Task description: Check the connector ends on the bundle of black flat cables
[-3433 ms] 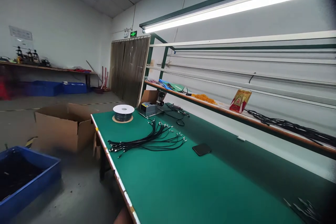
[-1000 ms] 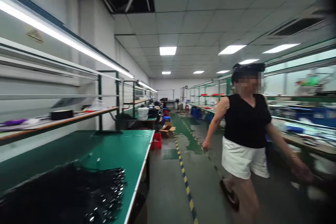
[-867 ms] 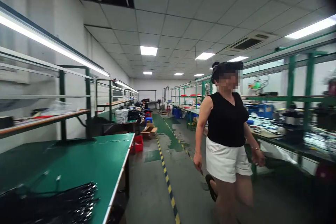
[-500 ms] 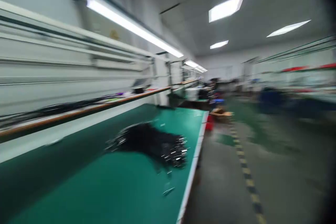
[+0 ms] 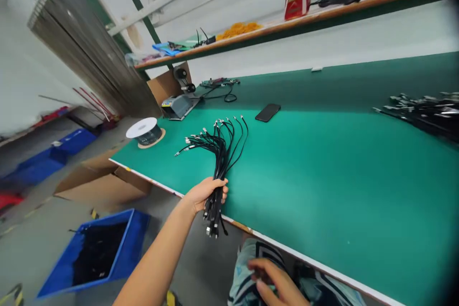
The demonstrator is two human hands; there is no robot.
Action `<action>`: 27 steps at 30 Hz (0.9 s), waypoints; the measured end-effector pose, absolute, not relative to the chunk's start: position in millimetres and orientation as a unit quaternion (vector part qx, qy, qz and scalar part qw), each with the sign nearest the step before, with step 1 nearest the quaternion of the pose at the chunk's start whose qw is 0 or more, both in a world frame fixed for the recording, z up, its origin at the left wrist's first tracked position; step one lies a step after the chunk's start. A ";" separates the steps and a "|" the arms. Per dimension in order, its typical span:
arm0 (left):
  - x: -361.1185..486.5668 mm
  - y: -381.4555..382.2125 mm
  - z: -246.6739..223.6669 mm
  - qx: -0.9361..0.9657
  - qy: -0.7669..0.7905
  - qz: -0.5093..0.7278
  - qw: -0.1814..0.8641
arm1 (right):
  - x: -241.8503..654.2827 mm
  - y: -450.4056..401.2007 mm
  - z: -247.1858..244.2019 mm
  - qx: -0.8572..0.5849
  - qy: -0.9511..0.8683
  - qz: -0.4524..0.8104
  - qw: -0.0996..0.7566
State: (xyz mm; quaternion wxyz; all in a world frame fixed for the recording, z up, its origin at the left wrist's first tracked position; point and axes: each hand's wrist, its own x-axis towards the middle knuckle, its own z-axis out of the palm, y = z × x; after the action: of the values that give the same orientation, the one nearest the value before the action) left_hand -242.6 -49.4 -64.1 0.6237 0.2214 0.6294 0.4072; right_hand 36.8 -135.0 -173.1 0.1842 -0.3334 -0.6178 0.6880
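My left hand (image 5: 210,192) is closed around a bundle of thin black cables (image 5: 221,153) with small metal connectors at the ends. The bundle is held at the table's front edge; its far ends fan out over the green tabletop (image 5: 315,172), and its near ends hang just below my fist. Low in the view, my right hand (image 5: 274,281) hovers over my lap, fingers loosely bent and apart, with nothing seen in it. A second pile of black cables (image 5: 430,112) lies on the table at the far right.
A cable reel (image 5: 147,132) sits at the table's left corner, beside a grey machine (image 5: 179,106). Farther back lies a black phone (image 5: 268,112). A blue bin (image 5: 134,244) of dark material and a cardboard box (image 5: 103,184) stand on the floor. A shelf (image 5: 265,33) runs above.
My view has swung left, from the cable pile and aisle to the table's other end. Both my hands have come into view, the left one holding the cable bundle.
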 end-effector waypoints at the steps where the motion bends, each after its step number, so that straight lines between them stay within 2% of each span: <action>1: -226.2 -49.1 -69.9 0.206 0.601 0.430 0.642 | 31.6 -132.8 -170.7 -0.339 -0.569 0.723 0.196; 5: -166.5 -56.2 -88.4 0.134 0.510 0.520 0.672 | 11.9 -120.9 -159.9 -0.318 -0.387 0.837 0.221; 8: -135.6 -62.7 -97.8 0.086 0.467 0.567 0.672 | 14.7 -114.2 -151.5 -0.297 -0.316 0.877 0.205; 12: -116.1 -66.7 -96.9 0.033 0.410 0.625 0.664 | 41.3 -117.2 -148.8 -0.281 -0.304 0.888 0.200; 15: -111.1 -68.2 -88.2 -0.011 0.362 0.640 0.678 | 63.3 -125.0 -157.8 -0.297 -0.355 0.853 0.239; 19: -102.3 -66.4 -75.6 -0.076 0.304 0.652 0.690 | 82.4 -135.5 -168.9 -0.329 -0.493 0.698 0.401; 24: -83.5 -57.1 -57.4 -0.131 0.239 0.650 0.709 | 87.3 -134.4 -161.9 -0.283 -0.663 0.348 0.599; 27: -71.1 -52.2 -45.0 -0.146 0.223 0.640 0.721 | 79.9 -121.3 -149.1 -0.266 -0.697 0.141 0.651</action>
State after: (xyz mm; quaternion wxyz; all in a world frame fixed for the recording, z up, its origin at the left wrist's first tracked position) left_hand -71.1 -52.2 -45.0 0.7208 -0.1462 0.2234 0.6396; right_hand 79.9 -121.3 -149.1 0.6508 -0.2656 -0.6971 0.1412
